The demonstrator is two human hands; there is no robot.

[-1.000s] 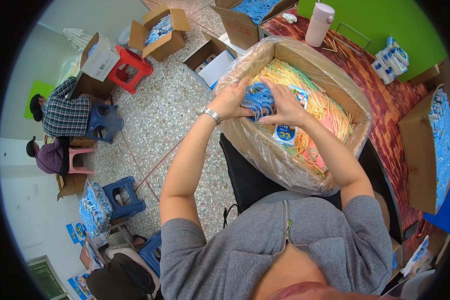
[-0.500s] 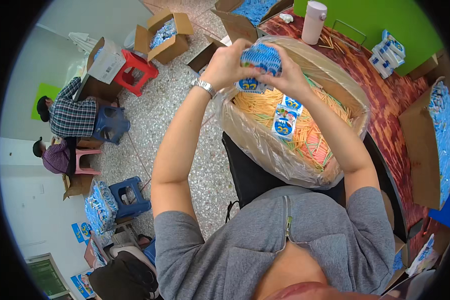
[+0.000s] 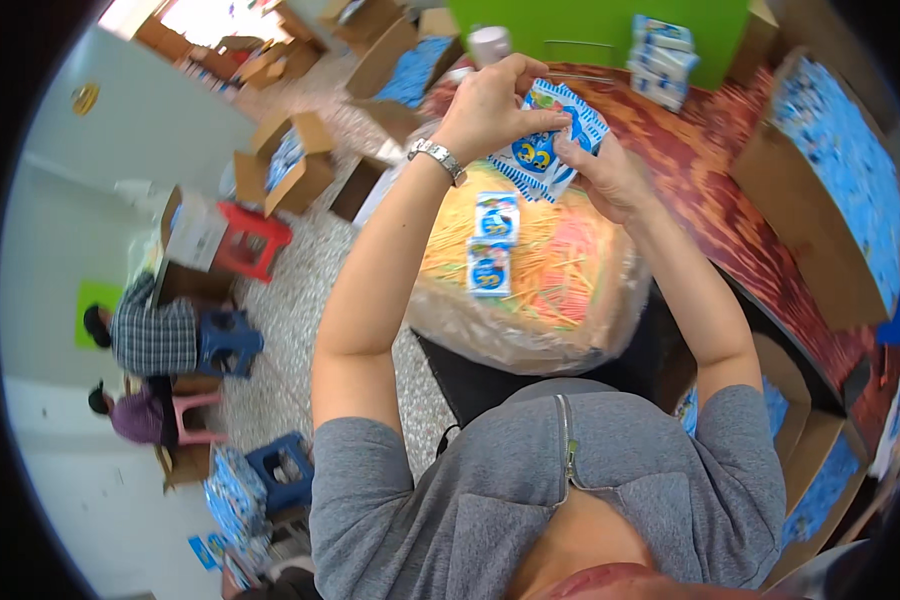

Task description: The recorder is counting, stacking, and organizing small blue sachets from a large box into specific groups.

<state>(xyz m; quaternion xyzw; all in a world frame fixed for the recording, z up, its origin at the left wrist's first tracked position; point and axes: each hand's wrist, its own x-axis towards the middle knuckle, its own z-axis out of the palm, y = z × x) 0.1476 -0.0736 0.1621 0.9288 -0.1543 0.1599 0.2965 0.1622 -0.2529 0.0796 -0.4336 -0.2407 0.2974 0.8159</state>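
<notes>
Both hands are raised above a plastic-lined carton (image 3: 500, 335) filled with thin yellow, orange and pink sticks (image 3: 560, 265). My left hand (image 3: 485, 105), with a metal wristwatch (image 3: 438, 158), grips the top of a bunch of blue-and-white striped packets (image 3: 550, 140). My right hand (image 3: 610, 175) holds the same bunch from the lower right. Two more blue packets (image 3: 492, 240) lie flat on the sticks below the hands.
A dark red patterned table (image 3: 730, 190) runs along the right, bearing stacked blue packets (image 3: 665, 55) and an open carton of blue packets (image 3: 840, 200). Open cartons (image 3: 290, 160), a red stool (image 3: 255, 240) and blue stools stand on the speckled floor. Two people (image 3: 145, 335) sit at the left.
Both hands have lifted the bunch of packets higher and farther from the carton. The view has tilted, so the carton now sits lower in the picture.
</notes>
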